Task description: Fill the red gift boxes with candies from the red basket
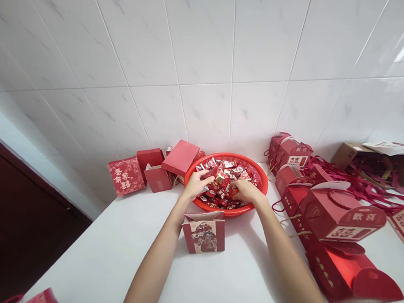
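Reaching forward, left hand [196, 183], right hand [247, 191] angled inward among wrapped packets [221, 188] in basket [264, 183]; cannot tell either grip.

Red-wrapped sweets [222, 189] inside red basket [234, 213]

Around the red basket [263, 186], the tiled wall [204, 119] shuts off twelve o'clock. Boxes [127, 176] block nine, and more boxes [343, 214] crowd three to four. A paper bag [202, 237] stands upright just outside the rim near seven, beside the left forearm [160, 250]. Bare tabletop [108, 251] leaves a wide way in at eight, and a narrower lane at half past five, between bag and right forearm [286, 259].
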`<state>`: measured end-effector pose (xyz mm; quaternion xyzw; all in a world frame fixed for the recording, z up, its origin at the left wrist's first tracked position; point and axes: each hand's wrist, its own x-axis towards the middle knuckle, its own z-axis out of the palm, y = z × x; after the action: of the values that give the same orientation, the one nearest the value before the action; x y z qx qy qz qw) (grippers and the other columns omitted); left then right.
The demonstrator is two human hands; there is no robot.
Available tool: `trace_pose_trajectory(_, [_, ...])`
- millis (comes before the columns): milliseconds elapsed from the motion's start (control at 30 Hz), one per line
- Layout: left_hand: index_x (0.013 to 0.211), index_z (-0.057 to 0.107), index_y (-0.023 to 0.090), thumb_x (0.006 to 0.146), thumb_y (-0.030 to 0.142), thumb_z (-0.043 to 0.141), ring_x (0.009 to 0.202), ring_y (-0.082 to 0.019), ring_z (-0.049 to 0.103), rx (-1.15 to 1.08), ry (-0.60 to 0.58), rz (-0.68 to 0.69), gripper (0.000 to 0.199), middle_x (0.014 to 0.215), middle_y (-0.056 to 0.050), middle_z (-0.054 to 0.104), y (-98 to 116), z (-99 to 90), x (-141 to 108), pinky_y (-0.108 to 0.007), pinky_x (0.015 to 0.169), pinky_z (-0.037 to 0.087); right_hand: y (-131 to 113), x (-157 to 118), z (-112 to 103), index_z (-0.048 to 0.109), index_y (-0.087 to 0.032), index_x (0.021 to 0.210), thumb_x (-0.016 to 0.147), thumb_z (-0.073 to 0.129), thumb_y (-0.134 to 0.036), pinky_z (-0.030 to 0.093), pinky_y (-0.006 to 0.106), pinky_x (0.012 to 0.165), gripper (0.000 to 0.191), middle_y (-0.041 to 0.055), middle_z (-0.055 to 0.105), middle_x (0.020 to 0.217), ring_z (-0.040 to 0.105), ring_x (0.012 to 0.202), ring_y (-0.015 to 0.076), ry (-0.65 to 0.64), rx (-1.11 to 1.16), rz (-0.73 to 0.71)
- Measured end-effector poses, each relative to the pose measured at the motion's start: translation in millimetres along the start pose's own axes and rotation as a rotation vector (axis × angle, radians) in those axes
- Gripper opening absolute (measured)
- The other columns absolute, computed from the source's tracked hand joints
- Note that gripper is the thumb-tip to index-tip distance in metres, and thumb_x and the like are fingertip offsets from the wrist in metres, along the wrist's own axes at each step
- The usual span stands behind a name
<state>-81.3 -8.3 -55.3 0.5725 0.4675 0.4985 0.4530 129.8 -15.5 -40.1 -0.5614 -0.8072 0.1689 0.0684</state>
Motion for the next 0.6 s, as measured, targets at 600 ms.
trace_pose_trajectory(600, [0.093,0.077,0.015,0.061,0.043,0.084,0.090,-0.026,0.071,0.018,0.011,0.007,0.043,0.096,-0.008,0.077,-0.7,-2.0,1.5,-0.042,0.087,0.058,27.5,2.3,-11.4,0.045,-0.020,0.065,0.087,0.046,-0.042,0.039,0.023,0.055,0.032,-0.0005,0.057,0.064,0.053,0.059,0.0123,0.352,0.623,-0.029])
